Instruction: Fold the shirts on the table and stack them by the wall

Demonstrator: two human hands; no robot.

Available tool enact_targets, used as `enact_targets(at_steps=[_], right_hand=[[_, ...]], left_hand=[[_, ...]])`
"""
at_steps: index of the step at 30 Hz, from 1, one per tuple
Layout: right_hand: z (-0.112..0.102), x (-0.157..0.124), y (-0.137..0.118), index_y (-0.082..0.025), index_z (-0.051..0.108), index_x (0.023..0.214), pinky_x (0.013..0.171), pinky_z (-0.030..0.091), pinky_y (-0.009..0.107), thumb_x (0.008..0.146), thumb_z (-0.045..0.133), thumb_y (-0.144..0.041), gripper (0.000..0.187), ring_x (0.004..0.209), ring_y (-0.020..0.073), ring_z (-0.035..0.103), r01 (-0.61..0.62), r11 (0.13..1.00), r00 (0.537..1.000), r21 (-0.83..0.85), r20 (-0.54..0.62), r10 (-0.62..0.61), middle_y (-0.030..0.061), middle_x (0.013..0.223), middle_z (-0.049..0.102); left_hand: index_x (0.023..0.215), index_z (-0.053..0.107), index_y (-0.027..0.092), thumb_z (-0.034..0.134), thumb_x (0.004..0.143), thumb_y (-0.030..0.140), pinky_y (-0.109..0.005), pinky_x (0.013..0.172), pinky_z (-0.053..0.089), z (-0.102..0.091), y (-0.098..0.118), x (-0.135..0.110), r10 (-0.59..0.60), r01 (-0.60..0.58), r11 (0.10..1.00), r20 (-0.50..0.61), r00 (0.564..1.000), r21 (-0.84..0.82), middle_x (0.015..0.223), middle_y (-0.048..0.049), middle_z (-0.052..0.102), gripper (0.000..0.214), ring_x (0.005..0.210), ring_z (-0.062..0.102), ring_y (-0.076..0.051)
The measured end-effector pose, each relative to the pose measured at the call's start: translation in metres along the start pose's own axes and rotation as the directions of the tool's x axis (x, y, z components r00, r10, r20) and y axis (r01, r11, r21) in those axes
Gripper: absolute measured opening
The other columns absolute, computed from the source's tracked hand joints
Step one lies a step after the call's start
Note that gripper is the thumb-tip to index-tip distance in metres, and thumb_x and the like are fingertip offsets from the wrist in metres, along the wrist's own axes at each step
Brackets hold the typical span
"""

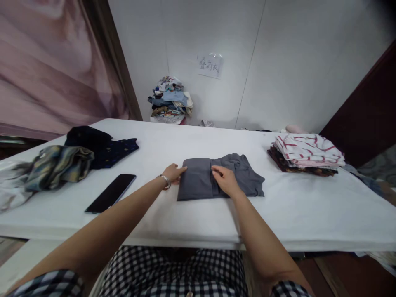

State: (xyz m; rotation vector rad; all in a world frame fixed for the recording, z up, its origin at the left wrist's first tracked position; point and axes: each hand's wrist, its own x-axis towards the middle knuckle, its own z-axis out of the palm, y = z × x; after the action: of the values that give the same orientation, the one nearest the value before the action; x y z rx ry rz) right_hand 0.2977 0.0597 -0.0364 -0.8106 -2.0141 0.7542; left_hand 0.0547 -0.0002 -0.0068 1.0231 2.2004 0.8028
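A grey shirt [197,178] lies partly folded on the white table in front of me. Its left part forms a flat, smooth panel, while the right part is loose and wrinkled. My left hand [173,172], with a bracelet at the wrist, is closed on the shirt's left edge, thumb on top and the other fingers partly hidden. At the inner edge of the folded panel, my right hand [225,180] has its fingers curled and pinched together on the cloth.
A black phone [111,193] lies left of my left arm. Crumpled dark and plaid garments [60,165] are at the left. Folded garments [309,150] are stacked at the right. Beyond the table [198,225] stands a taller clothes pile [173,101], near a handwritten wall sign [209,66].
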Motion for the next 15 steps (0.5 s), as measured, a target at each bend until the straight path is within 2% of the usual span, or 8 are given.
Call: enact_targets(at_steps=[3, 5, 7, 9, 12, 15], right_hand=[[0.007, -0.004, -0.004, -0.023, 0.072, 0.106, 0.097, 0.048, 0.041, 0.080, 0.061, -0.024, 0.029, 0.108, 0.0239, 0.064, 0.015, 0.998, 0.972, -0.054, 0.236, -0.002, 0.0073, 0.114, 0.070], [0.007, -0.004, -0.005, -0.023, 0.072, 0.104, 0.097, 0.048, 0.040, 0.081, 0.060, -0.024, 0.026, 0.107, 0.0231, 0.065, -0.001, 0.999, 0.962, -0.046, 0.273, 0.014, 0.0064, 0.113, 0.071], [0.002, -0.003, -0.003, -0.024, 0.072, 0.103, 0.096, 0.049, 0.039, 0.084, 0.056, -0.025, 0.025, 0.104, 0.0217, 0.066, -0.030, 0.999, 0.983, -0.018, 0.182, 0.033, 0.0054, 0.111, 0.072], [-0.005, -0.001, 0.001, -0.022, 0.073, 0.100, 0.094, 0.050, 0.039, 0.084, 0.054, -0.027, 0.025, 0.099, 0.0215, 0.067, -0.050, 0.999, 0.998, -0.009, 0.030, 0.051, 0.0055, 0.106, 0.073], [-0.012, 0.002, 0.010, -0.022, 0.073, 0.095, 0.091, 0.051, 0.038, 0.084, 0.053, -0.030, 0.025, 0.095, 0.0219, 0.068, -0.072, 0.997, 0.987, -0.012, -0.147, 0.069, 0.0054, 0.101, 0.074], [-0.009, 0.004, 0.016, -0.024, 0.073, 0.094, 0.090, 0.052, 0.037, 0.083, 0.052, -0.032, 0.025, 0.094, 0.0214, 0.068, -0.084, 0.996, 0.980, 0.008, -0.178, 0.084, 0.0039, 0.099, 0.074]], left_hand=[[0.096, 0.067, 0.012, 0.064, 0.075, 0.053, -0.031, 0.055, 0.053, 0.017, 0.001, -0.004, -0.033, 0.035, 0.999, 0.074, 0.997, -0.026, 0.083, -0.0133, 0.072, 0.046, 0.070, 0.068, -0.025], [0.092, 0.068, 0.014, 0.069, 0.071, 0.051, -0.030, 0.057, 0.054, 0.027, 0.008, -0.007, -0.009, 0.012, 0.999, 0.072, 0.997, -0.048, 0.087, -0.0123, 0.073, 0.043, 0.076, 0.069, -0.026], [0.095, 0.068, 0.016, 0.071, 0.070, 0.043, -0.028, 0.061, 0.054, 0.029, 0.015, -0.009, 0.023, -0.019, 0.997, 0.052, 0.998, -0.073, 0.091, -0.0100, 0.074, 0.037, 0.080, 0.069, -0.024], [0.099, 0.067, 0.018, 0.069, 0.072, 0.036, -0.026, 0.063, 0.055, 0.020, 0.017, -0.009, 0.048, -0.045, 0.995, 0.026, 0.999, -0.092, 0.093, -0.0068, 0.074, 0.033, 0.081, 0.069, -0.022], [0.097, 0.067, 0.017, 0.067, 0.074, 0.035, -0.026, 0.062, 0.054, -0.013, 0.006, -0.005, 0.045, -0.047, 0.997, -0.035, 0.998, -0.063, 0.087, -0.0060, 0.074, 0.029, 0.076, 0.069, -0.021], [0.083, 0.067, 0.016, 0.071, 0.069, 0.029, -0.029, 0.060, 0.054, -0.055, -0.020, 0.000, 0.035, -0.028, 0.998, -0.157, 0.987, 0.048, 0.074, -0.0057, 0.072, 0.019, 0.071, 0.069, -0.024]])
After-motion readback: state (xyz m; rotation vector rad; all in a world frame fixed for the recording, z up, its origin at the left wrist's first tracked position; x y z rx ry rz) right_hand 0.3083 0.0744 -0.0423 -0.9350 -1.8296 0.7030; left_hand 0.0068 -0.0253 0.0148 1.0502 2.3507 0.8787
